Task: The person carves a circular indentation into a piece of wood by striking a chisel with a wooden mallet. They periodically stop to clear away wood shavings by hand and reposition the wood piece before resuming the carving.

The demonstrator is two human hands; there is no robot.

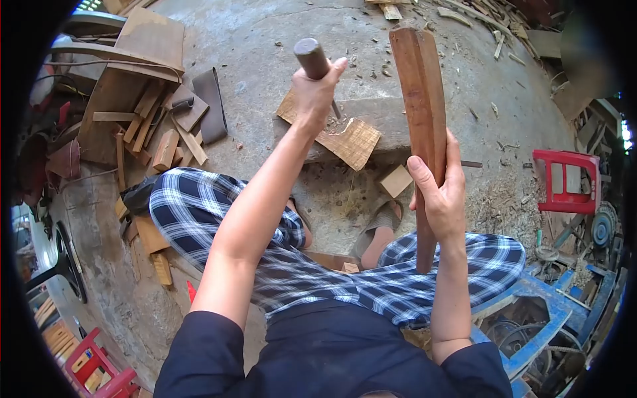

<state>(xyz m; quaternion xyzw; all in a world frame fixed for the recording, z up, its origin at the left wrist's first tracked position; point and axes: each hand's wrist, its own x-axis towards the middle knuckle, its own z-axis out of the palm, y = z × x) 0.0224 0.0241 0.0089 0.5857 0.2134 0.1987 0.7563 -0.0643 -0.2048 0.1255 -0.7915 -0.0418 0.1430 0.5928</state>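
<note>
My left hand [313,96] is wrapped round the thick round handle of a chisel [312,58]; its narrow blade points down at a flat piece of wood [355,144]. That piece has a rough notch cut in its edge, with chips around it. It lies on a thick grey plank [385,119] on the floor. In my right hand [441,196] is a long reddish-brown wooden club [419,93], held by its narrow part with the wide end pointing away, clear of the chisel. A thin dark metal bar [471,164] lies behind my right hand.
A small wood block [395,180] rests near my feet. Wood offcuts [166,149] and a dark sanding belt [210,106] lie at the left. At the right are a red stool [567,182] and a blue metal frame [524,351]. Shavings litter the concrete floor.
</note>
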